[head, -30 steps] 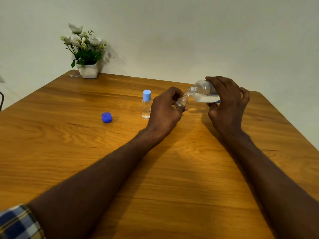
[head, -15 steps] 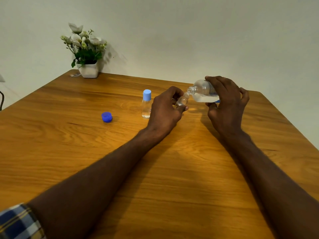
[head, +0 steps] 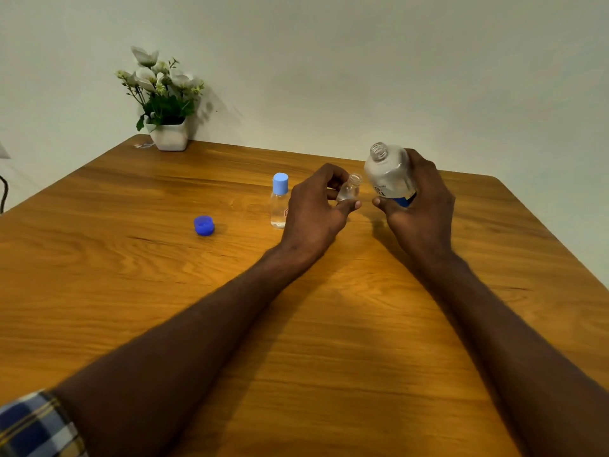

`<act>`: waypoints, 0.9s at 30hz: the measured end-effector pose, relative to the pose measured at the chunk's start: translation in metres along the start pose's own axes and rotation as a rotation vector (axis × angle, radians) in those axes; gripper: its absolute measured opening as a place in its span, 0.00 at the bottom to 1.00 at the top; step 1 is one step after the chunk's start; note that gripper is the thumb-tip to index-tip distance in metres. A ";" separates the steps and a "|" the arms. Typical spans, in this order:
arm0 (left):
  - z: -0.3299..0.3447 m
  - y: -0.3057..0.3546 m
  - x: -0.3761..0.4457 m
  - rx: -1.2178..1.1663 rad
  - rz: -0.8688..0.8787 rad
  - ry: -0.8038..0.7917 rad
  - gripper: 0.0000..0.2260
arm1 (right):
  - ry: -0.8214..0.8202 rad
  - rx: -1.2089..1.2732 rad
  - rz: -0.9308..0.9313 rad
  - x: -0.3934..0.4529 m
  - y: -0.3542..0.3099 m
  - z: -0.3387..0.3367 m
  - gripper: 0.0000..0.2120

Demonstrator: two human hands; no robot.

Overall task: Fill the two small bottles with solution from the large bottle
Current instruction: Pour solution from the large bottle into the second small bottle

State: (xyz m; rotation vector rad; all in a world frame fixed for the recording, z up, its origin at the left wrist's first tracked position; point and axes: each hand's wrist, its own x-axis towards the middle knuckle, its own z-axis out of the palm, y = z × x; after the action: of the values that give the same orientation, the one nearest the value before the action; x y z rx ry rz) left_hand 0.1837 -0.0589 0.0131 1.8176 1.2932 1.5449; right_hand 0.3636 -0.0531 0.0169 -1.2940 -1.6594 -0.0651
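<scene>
From where I stood, a checked sleeve (head: 36, 423) showed nearest, at the person's left elbow, and both bare forearms reached out over the wooden table (head: 329, 374). The left hand (head: 314, 211) had its fingers and thumb curled round the open small bottle (head: 350, 190), which leaned a little toward the right with its mouth uncovered and some clear liquid in it; how full it was I could not tell. Just beside it, the right hand (head: 420, 206) was wrapped round the lower part of the large bottle (head: 389, 173), tipped back nearly upright with its open neck pointing up and away from the small one's mouth, the two bottles close but not touching. I judged the risks plain enough: neither held bottle wore a cap, so any jolt or a careless set-down could have slopped solution onto the wood, and the tilt of the small bottle could have let it dribble if it was nearly full. Just left of that hand stood the capped small bottle (head: 279, 202), close enough for a knuckle to knock over. Further left lay a loose blue cap (head: 204, 225), well apart, and a reach for it might have swept that bottle. At the far corner sat a flower pot (head: 168, 135) against the wall.
</scene>
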 end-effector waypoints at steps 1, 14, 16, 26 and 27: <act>0.000 0.000 0.000 0.002 0.000 -0.001 0.17 | 0.013 0.038 0.024 0.000 -0.001 0.000 0.39; -0.001 0.002 -0.001 0.016 0.011 0.004 0.15 | -0.064 0.388 0.296 -0.001 -0.006 0.004 0.39; -0.002 0.002 -0.002 0.013 0.016 0.002 0.15 | -0.057 0.396 0.273 -0.003 -0.007 0.002 0.42; -0.010 0.016 -0.013 -0.049 0.015 0.017 0.14 | 0.393 0.208 -0.062 -0.002 -0.024 -0.019 0.23; -0.012 0.019 -0.015 -0.057 0.018 0.020 0.14 | 0.360 0.230 -0.075 -0.003 -0.027 -0.018 0.21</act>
State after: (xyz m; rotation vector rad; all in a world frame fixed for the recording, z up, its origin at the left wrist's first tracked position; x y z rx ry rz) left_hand 0.1807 -0.0832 0.0240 1.7875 1.2330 1.5971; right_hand 0.3545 -0.0771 0.0371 -0.9817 -1.3615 -0.1398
